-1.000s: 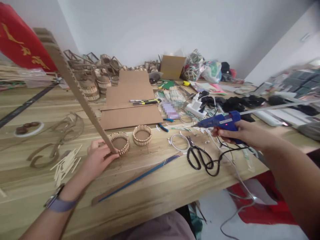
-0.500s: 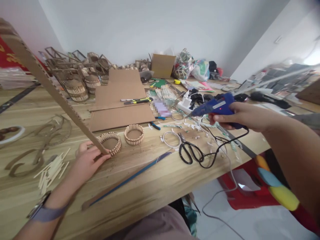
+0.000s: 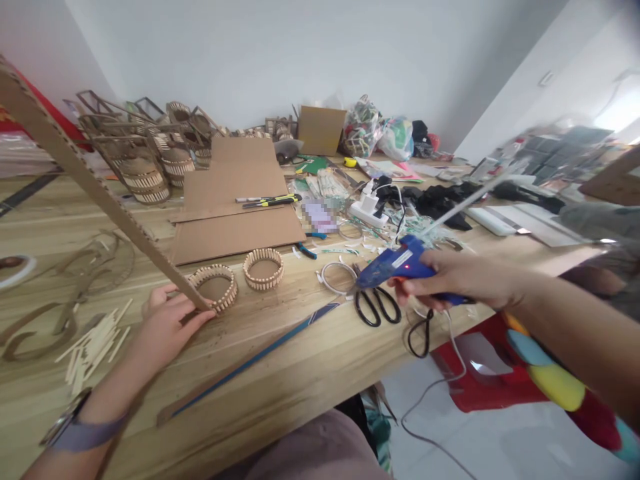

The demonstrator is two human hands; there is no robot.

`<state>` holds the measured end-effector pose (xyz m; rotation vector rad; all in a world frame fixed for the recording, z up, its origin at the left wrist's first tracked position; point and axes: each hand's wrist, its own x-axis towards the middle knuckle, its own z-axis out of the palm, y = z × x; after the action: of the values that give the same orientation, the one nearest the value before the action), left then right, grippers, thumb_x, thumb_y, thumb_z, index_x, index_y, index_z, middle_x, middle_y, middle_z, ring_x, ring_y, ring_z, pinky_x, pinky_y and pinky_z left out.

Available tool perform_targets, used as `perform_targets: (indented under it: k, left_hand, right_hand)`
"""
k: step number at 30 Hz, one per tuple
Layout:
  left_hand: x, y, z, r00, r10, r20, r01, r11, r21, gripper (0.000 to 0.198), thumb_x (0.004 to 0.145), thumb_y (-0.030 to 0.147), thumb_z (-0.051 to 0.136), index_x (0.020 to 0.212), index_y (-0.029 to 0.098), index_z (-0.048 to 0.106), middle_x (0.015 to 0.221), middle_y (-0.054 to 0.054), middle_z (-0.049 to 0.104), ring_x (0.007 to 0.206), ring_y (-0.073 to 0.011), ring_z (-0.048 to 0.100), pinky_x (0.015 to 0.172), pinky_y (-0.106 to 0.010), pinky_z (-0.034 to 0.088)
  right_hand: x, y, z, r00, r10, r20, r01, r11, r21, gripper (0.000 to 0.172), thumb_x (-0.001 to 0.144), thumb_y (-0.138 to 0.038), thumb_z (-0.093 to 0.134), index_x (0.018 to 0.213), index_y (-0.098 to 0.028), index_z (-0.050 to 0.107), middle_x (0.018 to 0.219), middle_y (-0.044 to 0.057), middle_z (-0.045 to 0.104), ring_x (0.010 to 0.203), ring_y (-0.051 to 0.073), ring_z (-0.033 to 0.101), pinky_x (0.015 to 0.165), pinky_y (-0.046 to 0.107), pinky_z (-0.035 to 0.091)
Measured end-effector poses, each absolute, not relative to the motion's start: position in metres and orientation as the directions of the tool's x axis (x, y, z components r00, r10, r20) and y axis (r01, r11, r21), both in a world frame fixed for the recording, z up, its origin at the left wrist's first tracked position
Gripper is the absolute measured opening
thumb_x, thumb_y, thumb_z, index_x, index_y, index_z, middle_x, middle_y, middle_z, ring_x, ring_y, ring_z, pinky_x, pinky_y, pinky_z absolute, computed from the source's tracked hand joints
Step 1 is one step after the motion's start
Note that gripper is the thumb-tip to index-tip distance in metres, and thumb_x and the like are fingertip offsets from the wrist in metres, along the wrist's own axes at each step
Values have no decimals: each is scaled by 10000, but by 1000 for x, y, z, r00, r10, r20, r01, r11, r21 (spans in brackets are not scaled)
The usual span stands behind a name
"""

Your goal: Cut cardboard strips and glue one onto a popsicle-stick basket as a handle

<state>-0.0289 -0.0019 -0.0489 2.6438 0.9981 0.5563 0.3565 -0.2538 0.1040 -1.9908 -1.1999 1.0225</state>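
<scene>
My left hand [image 3: 165, 327] rests on the wooden table [image 3: 310, 373] and grips the lower end of a long corrugated cardboard strip [image 3: 95, 187] that slants up to the far left. Right beside its fingers sits a small round stick basket [image 3: 215, 287], with a second one [image 3: 263, 268] to its right. My right hand [image 3: 460, 280] is closed round a blue glue gun [image 3: 400, 265] with a clear glue stick at its back. The nozzle points left, just above black scissors [image 3: 376, 305].
Flat cardboard sheets [image 3: 235, 213] lie behind the baskets. Loose wooden sticks [image 3: 93, 347] and curled cardboard scraps [image 3: 60, 313] lie left. A long blue-edged strip [image 3: 255, 357] crosses the near table. Finished baskets [image 3: 145, 167], a power strip [image 3: 370, 210], bags and clutter crowd the back.
My right hand has brought the glue gun down and to the left, over the scissors. The left hand keeps its hold on the strip. The view has turned right.
</scene>
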Motion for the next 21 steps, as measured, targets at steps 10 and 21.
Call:
perform_targets:
  k: [10,21]
  left_hand:
    - [-26,-1,-53,670,678,302,566,-730,383,485,862,663,475,866,289,784,986,-62,780,1109,-393,523,1025,-558,335]
    - [-22,-10,-33,652,725,223,606,-674,421,432,834,573,600,1085,267,770,1125,-81,747,1183,-376,508,1038,-555,388]
  right_hand:
    - [332,-282,26,342,872,-351,273,-450,-851,570,670,-721,738,833,-188,622,721,-1,582,616,123,498,580,276,416]
    - [292,-202,7,-81,926,-368,288,-332,-898,559,680,-679,749,870,-161,656,756,14,643,590,96,541,502,229,415]
